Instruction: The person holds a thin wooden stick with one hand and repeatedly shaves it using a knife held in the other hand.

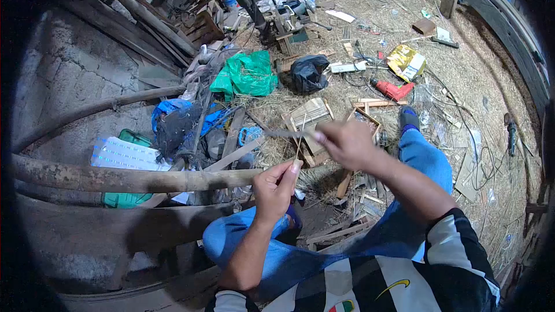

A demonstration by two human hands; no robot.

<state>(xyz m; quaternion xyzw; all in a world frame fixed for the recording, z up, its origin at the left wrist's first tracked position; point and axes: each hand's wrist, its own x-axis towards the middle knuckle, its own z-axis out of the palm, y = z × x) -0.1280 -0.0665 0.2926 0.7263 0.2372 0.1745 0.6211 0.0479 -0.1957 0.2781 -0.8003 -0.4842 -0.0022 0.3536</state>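
Observation:
My left hand point(273, 189) is closed around the lower end of a thin wooden stick point(299, 151), thumb pressed along it. The stick points up and away from me. My right hand point(348, 145) is closed on a knife, its handle mostly hidden in the fist. The knife's dark, motion-blurred blade point(282, 133) reaches left across the stick's upper part. Whether the edge touches the stick, I cannot tell. Below and beyond the hands lies a slatted wooden piece point(313, 112) on the ground.
A rusty horizontal pipe point(115, 177) runs in from the left, close to my left hand. A red power drill point(392, 89), a green plastic bag point(247, 74), a black bag point(309, 74) and a yellow sack point(406, 62) lie ahead. Wood scraps and cables litter the straw-covered ground.

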